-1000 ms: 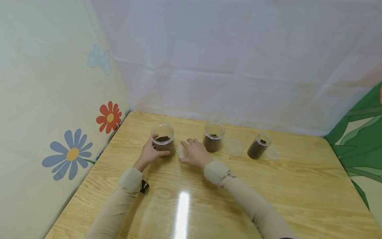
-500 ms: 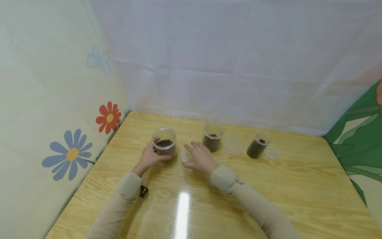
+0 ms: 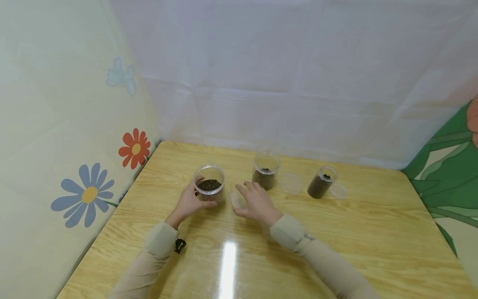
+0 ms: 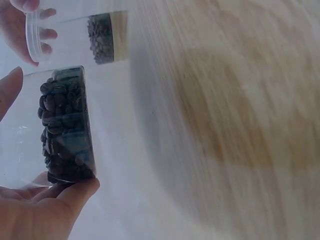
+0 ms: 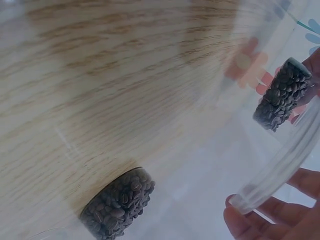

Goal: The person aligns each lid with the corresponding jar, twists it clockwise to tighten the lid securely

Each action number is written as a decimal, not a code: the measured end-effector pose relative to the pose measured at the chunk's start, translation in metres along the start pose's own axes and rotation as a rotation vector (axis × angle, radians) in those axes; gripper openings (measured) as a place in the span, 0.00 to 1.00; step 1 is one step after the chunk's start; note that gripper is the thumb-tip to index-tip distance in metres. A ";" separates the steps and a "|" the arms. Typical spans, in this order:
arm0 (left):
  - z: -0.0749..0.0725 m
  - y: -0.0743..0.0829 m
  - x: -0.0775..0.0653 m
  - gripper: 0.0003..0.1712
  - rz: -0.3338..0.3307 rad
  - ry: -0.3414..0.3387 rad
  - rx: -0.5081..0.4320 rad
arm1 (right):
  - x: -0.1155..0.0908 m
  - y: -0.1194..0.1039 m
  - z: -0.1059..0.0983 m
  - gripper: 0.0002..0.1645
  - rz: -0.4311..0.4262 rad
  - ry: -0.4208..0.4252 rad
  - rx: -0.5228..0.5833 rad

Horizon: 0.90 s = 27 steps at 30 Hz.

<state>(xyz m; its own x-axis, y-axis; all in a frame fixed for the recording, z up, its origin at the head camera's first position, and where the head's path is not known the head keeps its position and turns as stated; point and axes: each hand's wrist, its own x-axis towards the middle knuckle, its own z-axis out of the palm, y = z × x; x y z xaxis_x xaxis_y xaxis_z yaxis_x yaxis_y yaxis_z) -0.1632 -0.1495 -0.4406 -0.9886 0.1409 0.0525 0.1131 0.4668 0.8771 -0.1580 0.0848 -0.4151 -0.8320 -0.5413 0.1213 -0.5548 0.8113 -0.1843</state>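
In the head view my left hand [image 3: 188, 203] grips a clear plastic jar [image 3: 210, 198] part filled with dark coffee beans. Its mouth is uncovered. The left wrist view has this jar [image 4: 65, 127] between thumb and fingers, and its base appears raised off the table. To the right of it, my right hand [image 3: 259, 205] holds a clear round lid [image 3: 237, 198] by the edge, apart from the jar. In the right wrist view the lid [image 5: 280, 165] is tilted, with curled fingers [image 5: 282, 212] at its rim.
Behind my right hand stands a second open jar of beans [image 3: 265, 177], with a clear lid [image 3: 291, 184] lying beside it. Farther right are a narrower open jar [image 3: 320, 185] and its small lid [image 3: 338, 191]. A white cloth [image 3: 261, 83] hangs behind the wooden table [image 3: 336, 232].
My left hand and the jar have shifted slightly right and nearer to me. My right hand has moved the lid right and nearer too. The other jars stay put.
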 end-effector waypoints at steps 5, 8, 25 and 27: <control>0.004 0.001 -0.003 0.54 0.028 0.002 0.017 | -0.007 0.000 -0.002 0.44 0.008 -0.003 -0.006; 0.006 0.001 -0.005 0.55 0.032 -0.005 0.017 | -0.012 0.002 -0.003 0.44 0.012 0.006 -0.009; 0.018 0.012 -0.010 0.56 0.101 -0.066 -0.002 | -0.038 0.017 -0.008 0.44 0.039 0.106 0.017; 0.020 0.013 -0.011 0.55 0.110 -0.069 -0.006 | -0.040 0.018 -0.008 0.44 0.044 0.105 0.017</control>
<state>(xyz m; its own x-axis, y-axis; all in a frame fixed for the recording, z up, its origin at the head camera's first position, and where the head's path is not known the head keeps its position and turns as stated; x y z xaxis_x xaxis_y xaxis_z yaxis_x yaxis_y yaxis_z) -0.1490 -0.1278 -0.4389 -0.9612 0.2503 0.1159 0.2195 0.4399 0.8708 -0.1343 0.1227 -0.4150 -0.8515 -0.4787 0.2140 -0.5186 0.8293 -0.2082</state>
